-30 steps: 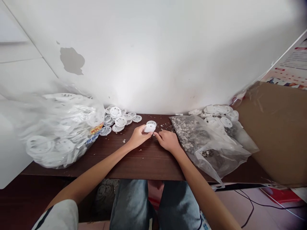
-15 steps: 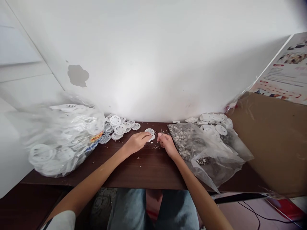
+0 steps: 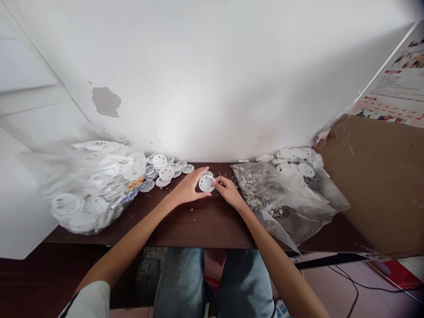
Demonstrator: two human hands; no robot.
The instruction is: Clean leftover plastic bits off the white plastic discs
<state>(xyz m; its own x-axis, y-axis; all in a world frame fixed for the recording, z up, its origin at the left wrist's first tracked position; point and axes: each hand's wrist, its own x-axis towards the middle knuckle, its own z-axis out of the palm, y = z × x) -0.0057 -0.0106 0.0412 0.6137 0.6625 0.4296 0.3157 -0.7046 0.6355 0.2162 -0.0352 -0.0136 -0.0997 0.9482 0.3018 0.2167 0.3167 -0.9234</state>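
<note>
White disc: in the head view, standing between the hands over the middle of the worktop (image 3: 198,229), nearer its back edge; slots showing, any fitted parts too small to tell; apparently mid-work, not set aside (image 3: 206,184).
Second disc: peeping out behind the first, overlapping it in sight (image 3: 209,173).
Left hand: curving round the white disc, thumb by its near rim, forefinger by its far rim; firmness of grip impossible to tell (image 3: 188,187).
Right hand: pinching a thin tool (image 3: 221,176), thumb meeting the disc's right side (image 3: 229,193).
Loose discs: heaping along the back edge, left of centre; finished or waiting, not showing (image 3: 166,172).
Left bag: bulging with more discs at the left end (image 3: 112,176).
Clear bag: lying toward the right end, holding many small parts, so supply seemingly remaining (image 3: 255,183).
White pieces: piling near the back right corner; their stage unclear (image 3: 296,153).
</note>
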